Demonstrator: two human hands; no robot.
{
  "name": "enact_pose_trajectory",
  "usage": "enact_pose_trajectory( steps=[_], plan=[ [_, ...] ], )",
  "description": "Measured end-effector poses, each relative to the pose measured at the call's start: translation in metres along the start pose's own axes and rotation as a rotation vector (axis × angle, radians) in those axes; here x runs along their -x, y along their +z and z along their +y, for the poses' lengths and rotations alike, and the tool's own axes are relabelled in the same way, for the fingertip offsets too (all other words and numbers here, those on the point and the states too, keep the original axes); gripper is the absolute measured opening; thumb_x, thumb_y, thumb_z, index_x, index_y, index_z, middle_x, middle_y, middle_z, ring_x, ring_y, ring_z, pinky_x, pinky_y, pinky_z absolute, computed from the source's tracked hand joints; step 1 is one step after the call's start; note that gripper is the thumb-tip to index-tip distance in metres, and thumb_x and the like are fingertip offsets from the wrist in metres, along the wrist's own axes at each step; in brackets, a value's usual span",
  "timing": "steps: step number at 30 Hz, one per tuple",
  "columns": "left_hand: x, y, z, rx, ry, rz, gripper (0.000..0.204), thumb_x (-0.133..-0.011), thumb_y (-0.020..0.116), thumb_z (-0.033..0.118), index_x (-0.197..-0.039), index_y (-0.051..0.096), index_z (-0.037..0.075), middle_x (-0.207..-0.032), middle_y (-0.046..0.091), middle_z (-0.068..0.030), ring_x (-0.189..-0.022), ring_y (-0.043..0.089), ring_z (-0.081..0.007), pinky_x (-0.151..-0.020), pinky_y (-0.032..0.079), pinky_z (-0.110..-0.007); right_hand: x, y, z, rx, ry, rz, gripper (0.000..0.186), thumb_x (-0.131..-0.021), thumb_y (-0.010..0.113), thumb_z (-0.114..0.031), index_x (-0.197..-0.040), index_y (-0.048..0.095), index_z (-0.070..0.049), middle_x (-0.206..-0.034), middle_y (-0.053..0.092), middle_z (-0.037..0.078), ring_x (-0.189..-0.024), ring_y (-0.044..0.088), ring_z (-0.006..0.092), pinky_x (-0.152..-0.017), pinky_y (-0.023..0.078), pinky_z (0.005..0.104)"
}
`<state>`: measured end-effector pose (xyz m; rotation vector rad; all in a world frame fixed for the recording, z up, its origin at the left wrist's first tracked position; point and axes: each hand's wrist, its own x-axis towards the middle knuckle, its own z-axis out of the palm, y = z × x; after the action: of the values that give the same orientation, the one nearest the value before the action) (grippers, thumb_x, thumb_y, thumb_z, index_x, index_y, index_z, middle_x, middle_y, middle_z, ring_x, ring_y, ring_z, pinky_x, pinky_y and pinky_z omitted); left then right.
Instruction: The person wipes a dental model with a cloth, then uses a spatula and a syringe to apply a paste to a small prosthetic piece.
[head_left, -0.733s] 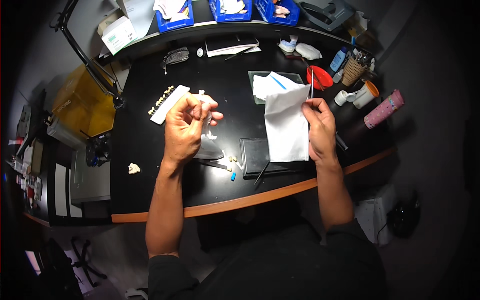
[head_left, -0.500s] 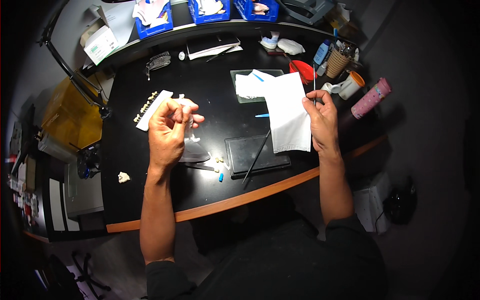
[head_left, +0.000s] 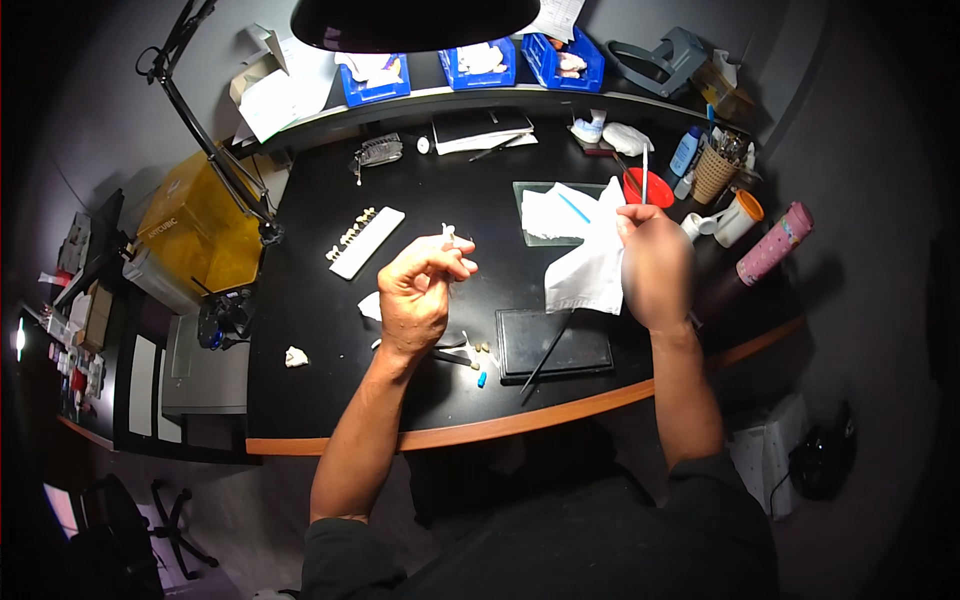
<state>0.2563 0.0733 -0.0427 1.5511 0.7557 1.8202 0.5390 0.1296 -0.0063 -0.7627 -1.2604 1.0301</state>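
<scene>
My left hand [head_left: 418, 295] is raised over the middle of the table, fingertips pinched around a small whitish piece [head_left: 449, 233], too small to make out fully. My right hand [head_left: 657, 270], partly blurred, is closed on a slender stick-like tool [head_left: 645, 172] that points upward. From the same hand hangs a white cloth [head_left: 585, 280], bunched and slanting down. Beneath the cloth's far edge is a glass plate [head_left: 533, 230] with a white sheet [head_left: 550, 212] and a blue stick [head_left: 574, 207] on it.
Beyond my left hand lies a white rack with tooth-shaped tabs [head_left: 368, 243]. A black flat box [head_left: 555, 345] with a thin dark tool [head_left: 547, 352] is nearer me. A red bowl [head_left: 650, 188], white cup [head_left: 738, 218] and pink bottle [head_left: 775, 243] stand at right. A lamp [head_left: 415, 25] hangs overhead.
My view has shifted, bringing the lamp shade in. My left hand has moved right, off the tooth-tab rack. The cloth, earlier hanging broad and flat, is now bunched and lower.
</scene>
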Motion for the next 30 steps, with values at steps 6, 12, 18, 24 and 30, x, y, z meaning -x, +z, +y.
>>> enact_pose_trajectory(
  steps=[6,12,18,24,30],
  plan=[
    [0.003,0.001,0.003,-0.138,-0.019,0.085,0.039,-0.08,0.04,-0.022,-0.078,0.073,-0.001,-0.099,0.058,-0.0098,-0.084,0.058,-0.0131,-0.072,0.048,-0.023,-0.013,0.043,0.004,0.041,-0.041,-0.192,0.008,-0.095,0.07,0.002,-0.101,0.067,-0.001,-0.091,0.067,0.0,-0.085,0.06,0.0054,-0.079,0.049,0.0218],
    [0.001,-0.001,0.003,-0.322,0.012,0.141,0.034,-0.083,0.05,-0.012,-0.088,0.08,0.004,-0.091,0.053,-0.0045,-0.075,0.053,-0.0139,-0.068,0.044,-0.027,-0.012,0.055,0.003,-0.129,0.106,-0.415,0.007,-0.095,0.069,0.002,-0.102,0.067,0.0,-0.087,0.064,-0.002,-0.08,0.057,0.0034,-0.068,0.045,0.0184],
    [0.003,-0.005,0.008,-0.437,-0.199,0.253,0.018,-0.083,0.064,0.006,-0.09,0.081,0.005,-0.082,0.057,-0.0047,-0.077,0.055,-0.0148,-0.069,0.043,-0.028,-0.005,0.052,0.013,-0.197,-0.024,-0.455,0.013,-0.092,0.069,0.006,-0.103,0.067,0.001,-0.093,0.058,0.003,-0.077,0.053,0.0066,-0.066,0.042,0.0199],
    [0.004,-0.001,0.013,-0.09,-0.544,0.022,0.039,-0.095,0.069,0.037,-0.087,0.079,0.001,-0.08,0.059,-0.004,-0.078,0.051,-0.0142,-0.076,0.041,-0.033,0.0,0.057,0.014,-0.274,-0.076,-0.429,0.014,-0.088,0.071,0.01,-0.095,0.067,-0.001,-0.085,0.053,0.002,-0.076,0.052,0.0085,-0.07,0.043,0.022],
    [0.007,0.0,0.007,0.198,-0.517,-0.056,0.013,-0.089,0.076,0.012,-0.088,0.071,0.0,-0.093,0.056,-0.0011,-0.091,0.056,-0.011,-0.08,0.043,-0.028,-0.001,0.055,0.025,-0.254,-0.096,-0.428,0.015,-0.087,0.072,0.011,-0.091,0.066,-0.002,-0.082,0.052,0.0,-0.077,0.05,0.0093,-0.072,0.043,0.024]
  ],
)
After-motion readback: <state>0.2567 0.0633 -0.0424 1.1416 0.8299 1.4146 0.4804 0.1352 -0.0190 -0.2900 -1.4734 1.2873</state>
